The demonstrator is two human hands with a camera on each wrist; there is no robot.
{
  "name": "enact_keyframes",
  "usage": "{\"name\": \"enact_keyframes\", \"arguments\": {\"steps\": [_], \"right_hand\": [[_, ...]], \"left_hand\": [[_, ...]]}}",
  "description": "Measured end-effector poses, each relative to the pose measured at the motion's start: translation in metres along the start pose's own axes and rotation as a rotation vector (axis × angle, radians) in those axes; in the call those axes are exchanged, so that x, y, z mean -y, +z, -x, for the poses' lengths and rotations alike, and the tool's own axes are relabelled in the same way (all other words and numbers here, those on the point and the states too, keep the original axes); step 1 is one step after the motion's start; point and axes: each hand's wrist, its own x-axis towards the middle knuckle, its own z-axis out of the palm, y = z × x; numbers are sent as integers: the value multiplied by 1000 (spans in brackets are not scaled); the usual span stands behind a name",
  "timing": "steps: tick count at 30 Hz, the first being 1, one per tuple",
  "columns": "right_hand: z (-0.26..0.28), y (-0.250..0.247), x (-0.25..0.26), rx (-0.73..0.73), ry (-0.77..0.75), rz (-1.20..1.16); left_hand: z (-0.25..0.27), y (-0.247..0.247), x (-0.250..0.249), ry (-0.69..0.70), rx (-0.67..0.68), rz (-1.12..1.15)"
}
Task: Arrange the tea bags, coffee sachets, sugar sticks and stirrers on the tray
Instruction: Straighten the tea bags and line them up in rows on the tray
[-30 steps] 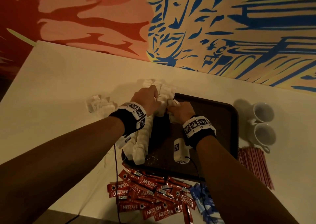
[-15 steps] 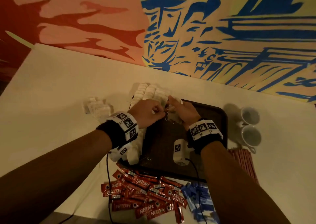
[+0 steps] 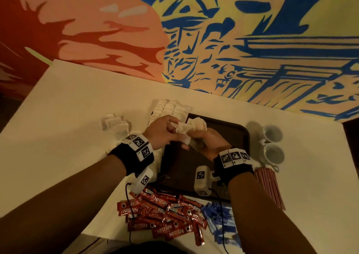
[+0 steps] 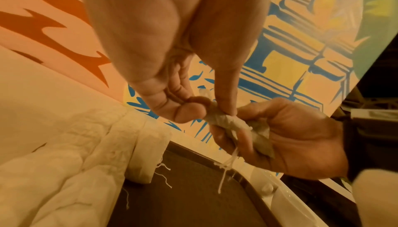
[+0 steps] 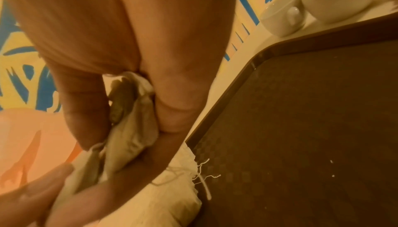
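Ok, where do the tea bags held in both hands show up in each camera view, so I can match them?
Head: the held tea bags sit at centre, between the two hands, above the tray's far left corner.
Left wrist: the bags sit right of centre, pinched by the left hand and resting in the right hand.
Right wrist: the bags sit left of centre, bunched in the fingers.
Shared landmark: the dark tray.

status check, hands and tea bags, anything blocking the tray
Left hand and right hand both pinch tea bags above tray. Strings tangled. Tray centre bare.
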Motion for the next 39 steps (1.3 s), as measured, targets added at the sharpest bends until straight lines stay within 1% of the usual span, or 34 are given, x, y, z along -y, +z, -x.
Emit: {"name": "enact_keyframes", "arguments": {"steps": [2,5,7,10,13,16,18,23,25,27,28,29,32,33,36,38,39], "right_hand": [[0,0,-1,-43,-23,97],[-2,2,1,-62,-80,237],[-5,3,0,-63,-100,261],[-9,3,-4,-122,-112,259],[-10,1,-9,-148,-124,242],[-6,1,-13,-75,-97,232],[-8,1,-17,-71,-83,273],[-14,-2,-19,-165,-73,344],[-21,-4,-18,-206,-24,413],[-27,-9,-17,-258,74,419],[-31,-12,-18,-284,108,367],[-33,-16,-19,-313,104,328],[-32,-27,-24,-390,26,368],[-31,-29,-24,-409,31,353],[-34,-35,-23,-439,104,233],[-35,-39,-25,-436,130,217],[-34,-39,-26,-425,134,221]], "left_hand": [[3,-4,-2,-19,39,10],[3,-6,-3,-4,36,-61],[0,-8,-4,8,38,-67],[-4,-12,-5,20,70,-94],[-7,-16,-5,-18,70,-85],[-8,-15,-2,-41,59,-14],[-9,-14,-3,-52,51,32],[-18,-21,-5,-39,36,-22],[-24,-23,-4,-11,15,-58],[-32,-23,-2,20,-22,-81],[-36,-24,-2,32,-41,-107],[-40,-24,0,36,-57,-145],[-49,-23,5,22,-64,-283],[-51,-21,7,16,-53,-328],[-57,-17,14,13,46,-517],[-59,-11,20,13,151,-646],[-60,-8,23,9,181,-694]]}}
